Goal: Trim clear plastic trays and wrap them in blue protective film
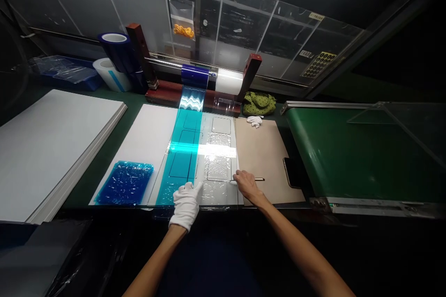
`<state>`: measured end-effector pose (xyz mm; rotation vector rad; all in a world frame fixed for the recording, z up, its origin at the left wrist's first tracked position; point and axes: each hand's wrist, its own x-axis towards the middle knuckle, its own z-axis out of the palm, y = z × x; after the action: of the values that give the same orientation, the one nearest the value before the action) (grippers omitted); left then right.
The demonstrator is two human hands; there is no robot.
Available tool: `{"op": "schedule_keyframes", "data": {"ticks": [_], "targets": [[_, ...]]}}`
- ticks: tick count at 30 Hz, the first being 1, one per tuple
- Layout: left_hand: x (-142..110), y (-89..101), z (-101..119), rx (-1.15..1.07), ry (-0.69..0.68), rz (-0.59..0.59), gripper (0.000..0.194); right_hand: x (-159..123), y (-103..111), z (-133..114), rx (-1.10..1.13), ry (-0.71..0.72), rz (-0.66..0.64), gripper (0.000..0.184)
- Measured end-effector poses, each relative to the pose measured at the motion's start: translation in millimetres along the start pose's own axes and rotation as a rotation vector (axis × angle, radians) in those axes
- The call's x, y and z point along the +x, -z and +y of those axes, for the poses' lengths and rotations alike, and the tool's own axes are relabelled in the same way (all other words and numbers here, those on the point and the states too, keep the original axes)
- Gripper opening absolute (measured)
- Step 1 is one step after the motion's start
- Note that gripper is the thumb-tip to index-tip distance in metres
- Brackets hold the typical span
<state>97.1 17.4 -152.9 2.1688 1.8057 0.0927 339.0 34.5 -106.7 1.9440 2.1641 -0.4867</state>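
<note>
My left hand (186, 205), in a white cotton glove, lies flat on the near end of the film, at the seam between the blue film strip (180, 162) and the clear film strip (218, 193). Rectangular outlines mark both strips. My bare right hand (246, 184) rests at the clear strip's right edge, gripping a slim pen-like tool (259, 179), possibly a craft knife. Its tip is hidden or too small to tell. Both strips run back to a blue film roll (194, 75) and a clear film roll (229, 81) on a rod.
A blue cut-film stack (124, 183) lies on a white board (139, 144), beside a white sheet stack (52, 148). To the right are a tan board (265, 158) holding a white glove (255, 121), a phone (292, 172), and a green conveyor (348, 158).
</note>
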Motion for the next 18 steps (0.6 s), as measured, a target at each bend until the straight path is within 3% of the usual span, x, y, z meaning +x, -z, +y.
{"op": "schedule_keyframes", "data": {"ticks": [2,6,12,18], "targets": [[-7.5,8.3,1.5,0.027,-0.010,0.034,0.029,-14.5,1.9,17.7,0.048,-0.079,-0.003,0.029],[-27.6,15.8,2.5,0.064,-0.122,0.063,0.047,-45.7,-7.4,35.6,0.235,-0.155,-0.028,0.017],[-40.9,-7.5,0.9,0.086,-0.308,0.005,0.058,-71.7,-46.4,21.3,0.556,-0.174,-0.059,0.012],[-36.9,-16.8,6.3,0.109,-0.382,0.008,0.049,-74.6,-68.9,14.2,0.852,-0.155,-0.106,0.010]]}}
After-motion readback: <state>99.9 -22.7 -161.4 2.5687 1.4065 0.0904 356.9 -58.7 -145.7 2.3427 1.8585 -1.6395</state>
